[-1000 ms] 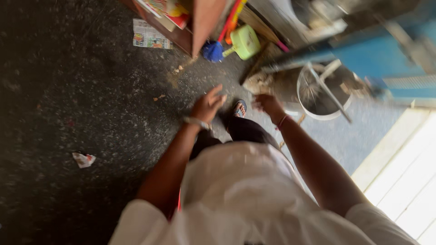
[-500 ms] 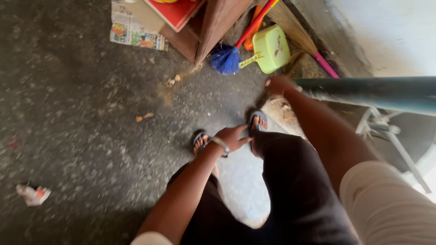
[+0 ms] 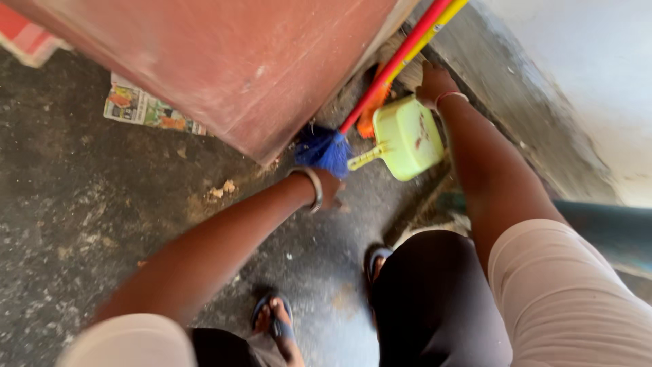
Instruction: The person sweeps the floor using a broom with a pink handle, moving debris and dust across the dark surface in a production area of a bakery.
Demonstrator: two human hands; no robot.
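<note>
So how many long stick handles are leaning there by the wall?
2 show: a red handle running down to the blue broom bristles, and a yellow handle close beside it, above the light green plastic dustpan. The red cabinet may hide more.

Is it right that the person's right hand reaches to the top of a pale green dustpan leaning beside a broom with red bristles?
Not quite: the head view shows the broom has blue bristles; only its handle is red. The rest holds: the right hand reaches to the top of the pale green dustpan leaning beside it.
</note>
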